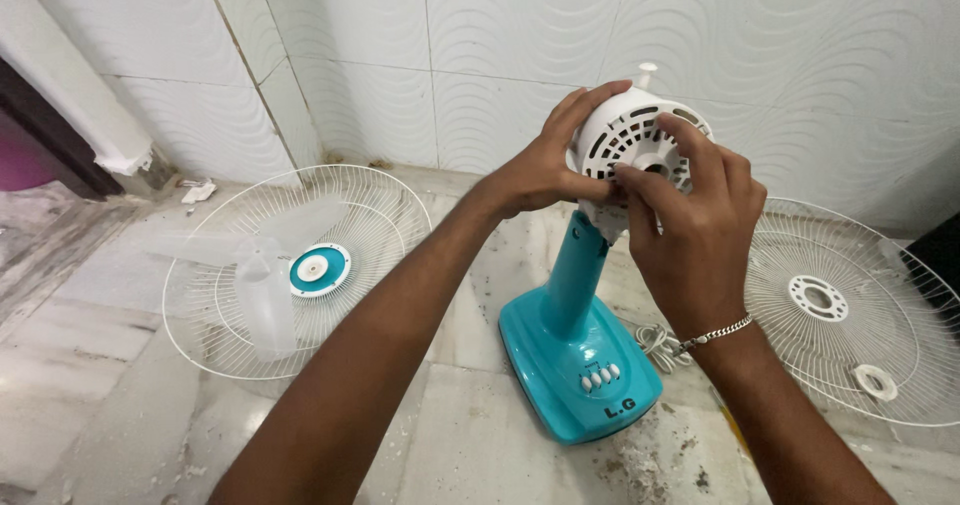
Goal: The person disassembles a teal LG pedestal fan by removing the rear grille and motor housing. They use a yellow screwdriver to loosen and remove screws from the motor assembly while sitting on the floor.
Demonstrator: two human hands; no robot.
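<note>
A table fan stands on the marble floor with its grilles and blades taken off. Its teal base [570, 365] with white buttons carries a teal neck [575, 275] up to a white slotted motor housing [640, 135]. My left hand [545, 160] grips the housing's left side. My right hand [690, 220], with a silver bracelet at the wrist, covers the housing's front, fingers curled over its centre. What the fingers pinch there is hidden.
A white wire grille [300, 265] with a teal hub lies on the left, and the clear fan blade [265, 295] rests on it. A second white grille [850, 315] lies on the right with a white ring [876, 380] on it. A coiled white cord [658, 343] sits beside the base. A tiled wall stands behind.
</note>
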